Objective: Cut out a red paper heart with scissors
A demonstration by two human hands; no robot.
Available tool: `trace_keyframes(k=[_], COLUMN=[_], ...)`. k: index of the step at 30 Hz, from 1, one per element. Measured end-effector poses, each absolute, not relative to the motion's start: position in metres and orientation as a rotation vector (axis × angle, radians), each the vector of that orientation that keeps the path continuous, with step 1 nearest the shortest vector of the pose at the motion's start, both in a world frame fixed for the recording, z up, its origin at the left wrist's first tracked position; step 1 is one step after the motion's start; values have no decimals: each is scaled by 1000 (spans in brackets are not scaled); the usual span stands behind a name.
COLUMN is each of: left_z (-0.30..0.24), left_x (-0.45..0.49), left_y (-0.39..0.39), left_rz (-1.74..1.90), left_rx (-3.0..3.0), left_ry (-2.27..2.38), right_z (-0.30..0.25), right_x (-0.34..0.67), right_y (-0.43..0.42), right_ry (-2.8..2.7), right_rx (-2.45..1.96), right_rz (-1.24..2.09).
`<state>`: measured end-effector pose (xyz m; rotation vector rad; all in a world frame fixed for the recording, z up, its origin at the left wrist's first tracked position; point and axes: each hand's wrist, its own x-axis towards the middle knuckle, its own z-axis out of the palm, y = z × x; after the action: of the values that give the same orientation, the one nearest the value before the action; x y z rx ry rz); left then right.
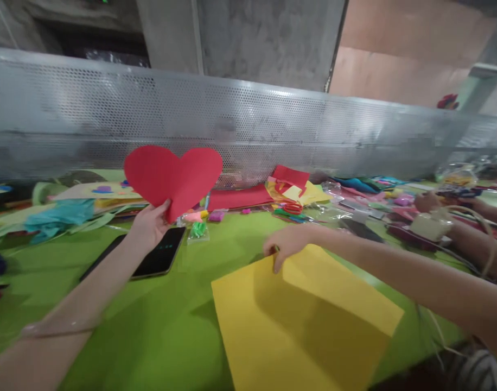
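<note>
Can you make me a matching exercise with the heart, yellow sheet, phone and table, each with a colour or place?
1. Heart
2. Yellow sheet
3. Phone
4. Table

A. Green
B. Pinched by the right hand
C. Held up in the left hand
D. Black

Pairs: 1-C, 2-B, 3-D, 4-A.

Small pale-green characters [165,247] glowing on the black glassy screen of a flat rectangular phone [161,259], phone lying below the red heart-shaped paper cutout [173,176], characters blurring beyond reading
</note>
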<state>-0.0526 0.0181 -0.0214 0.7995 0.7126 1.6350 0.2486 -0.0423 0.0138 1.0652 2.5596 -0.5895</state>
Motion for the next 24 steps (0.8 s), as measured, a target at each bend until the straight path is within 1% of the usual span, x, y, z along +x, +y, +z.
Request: trace_keyframes(k=[5, 9, 12, 15, 20, 24], left_z=[-26, -28, -27, -26, -30, -32], left_x=[-46, -40, -36, -34, -38, -44], left_y=[16, 10, 4, 2, 8, 15], left_rz=[1603, 1554, 1553, 1561, 1558, 1565], left_rx=[821, 872, 902, 918, 868, 772], left_ry=[743, 811, 878, 898, 869, 826], right_z=[44, 68, 78, 83, 87, 94], right_x=[292, 310, 312, 312, 323, 315], right_y=[-118, -156, -174, -190, -194, -155], right_ry=[2686, 2815, 2813, 2762, 2747, 2785], right_rx=[1296, 1360, 1358, 1479, 1609, 1513], right_rz=[-472, -394, -429, -475, -305, -205])
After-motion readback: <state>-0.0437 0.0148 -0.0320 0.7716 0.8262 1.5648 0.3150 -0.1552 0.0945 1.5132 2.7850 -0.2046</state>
